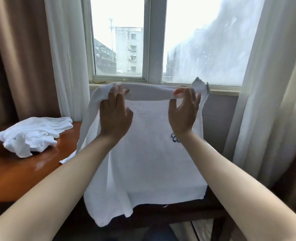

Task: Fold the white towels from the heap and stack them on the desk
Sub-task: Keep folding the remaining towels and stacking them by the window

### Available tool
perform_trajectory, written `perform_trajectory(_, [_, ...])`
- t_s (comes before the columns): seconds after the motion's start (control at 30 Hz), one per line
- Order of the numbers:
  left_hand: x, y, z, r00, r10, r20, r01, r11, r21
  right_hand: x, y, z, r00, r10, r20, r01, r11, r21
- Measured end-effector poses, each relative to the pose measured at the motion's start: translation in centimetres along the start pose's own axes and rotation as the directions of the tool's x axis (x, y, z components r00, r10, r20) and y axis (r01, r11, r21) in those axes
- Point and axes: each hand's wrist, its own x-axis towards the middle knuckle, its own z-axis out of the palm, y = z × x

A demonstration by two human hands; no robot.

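I hold a white towel [149,153] up in front of the window, hanging down in a broad sheet with a small blue embroidered mark near its right side. My left hand [115,115] grips the towel's top edge at the left corner. My right hand [183,112] pinches the top edge near the right corner between thumb and fingers. The edge is stretched taut between both hands. A heap of crumpled white towels [34,134] lies on the reddish wooden desk [22,174] at the left.
Behind the towel are a window sill [223,90] and a grey wall. White sheer curtains [265,101] and brown drapes [16,58] hang on both sides. A dark chair or bench edge [187,209] shows below the towel.
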Motion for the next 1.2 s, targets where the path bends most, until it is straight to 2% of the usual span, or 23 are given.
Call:
perform_trajectory(0.17, [2.2, 0.4, -4.0, 0.964, 0.189, -0.185, -0.183, 0.982, 0.047, 2.3, -2.7, -1.3, 0.981, -0.152, -0.118, 0.145, 0.987, -0.066])
perform_trajectory(0.4, [4.6, 0.8, -8.8, 0.909, 0.299, -0.29, -0.269, 0.953, 0.138, 5.5, -5.3, -3.1, 0.939, -0.281, -0.197, 0.261, 0.958, -0.121])
perform_trajectory(0.7, [8.1, 1.0, -13.6, 0.834, 0.397, -0.383, -0.338, 0.916, 0.215, 9.6, -8.5, -4.0, 0.88, -0.365, -0.303, 0.341, 0.931, -0.13])
perform_trajectory(0.83, [8.5, -0.1, -12.9, 0.837, 0.443, -0.321, -0.376, 0.892, 0.249, 9.3, -7.4, -3.4, 0.884, -0.385, -0.266, 0.351, 0.921, -0.167])
perform_trajectory(0.97, [6.2, -1.4, -8.6, 0.883, 0.428, -0.192, -0.383, 0.895, 0.23, 6.2, -3.8, -2.2, 0.924, -0.355, -0.144, 0.324, 0.924, -0.2])
perform_trajectory(1.1, [2.4, -2.6, -2.4, 0.931, 0.364, 0.011, -0.362, 0.92, 0.15, 1.8, 1.7, -0.9, 0.963, -0.269, 0.023, 0.267, 0.937, -0.226])
perform_trajectory(1.2, [-0.4, -3.2, 2.6, 0.931, 0.321, 0.175, -0.341, 0.935, 0.097, -1.4, 6.4, 0.0, 0.974, -0.156, 0.163, 0.193, 0.95, -0.246])
